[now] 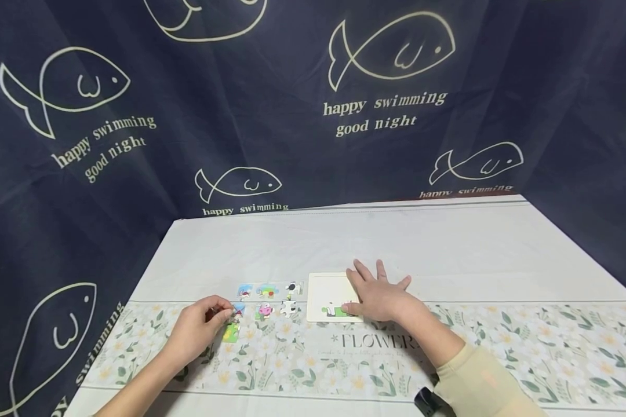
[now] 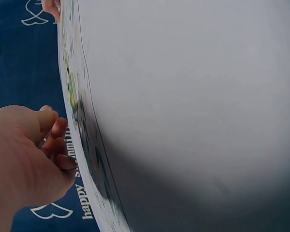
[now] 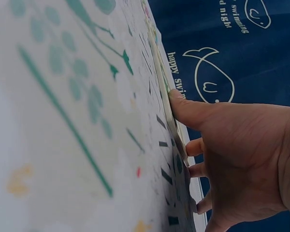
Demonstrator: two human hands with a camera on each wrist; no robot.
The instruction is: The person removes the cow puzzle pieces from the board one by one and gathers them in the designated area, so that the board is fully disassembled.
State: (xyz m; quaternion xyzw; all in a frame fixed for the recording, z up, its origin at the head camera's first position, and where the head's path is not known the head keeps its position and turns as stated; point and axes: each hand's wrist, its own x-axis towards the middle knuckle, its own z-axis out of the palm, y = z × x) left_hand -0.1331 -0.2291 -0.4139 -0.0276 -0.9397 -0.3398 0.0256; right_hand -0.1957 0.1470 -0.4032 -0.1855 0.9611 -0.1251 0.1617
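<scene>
My left hand (image 1: 200, 327) is at the left side of a group of small picture puzzle pieces. Its thumb and index finger pinch at the edge of a blue-and-red puzzle piece (image 1: 238, 313); the grip is partly hidden by the fingers. Just below lies a green-and-yellow piece (image 1: 230, 332). To the right, my right hand (image 1: 383, 298) spreads its fingers over the right part of a cream puzzle board (image 1: 320, 286). The thumb (image 3: 183, 104) rests on the board's lower area, by a green-and-white piece (image 1: 338, 311) set along the bottom edge.
Between the left hand and the board lie a pink animal piece (image 1: 264, 311), black-and-white pieces (image 1: 288, 308) and others in loose rows. A flowered strip (image 1: 313, 370) crosses the white table cover (image 1: 271, 249). A dark curtain (image 1: 302, 116) printed with fish hangs behind.
</scene>
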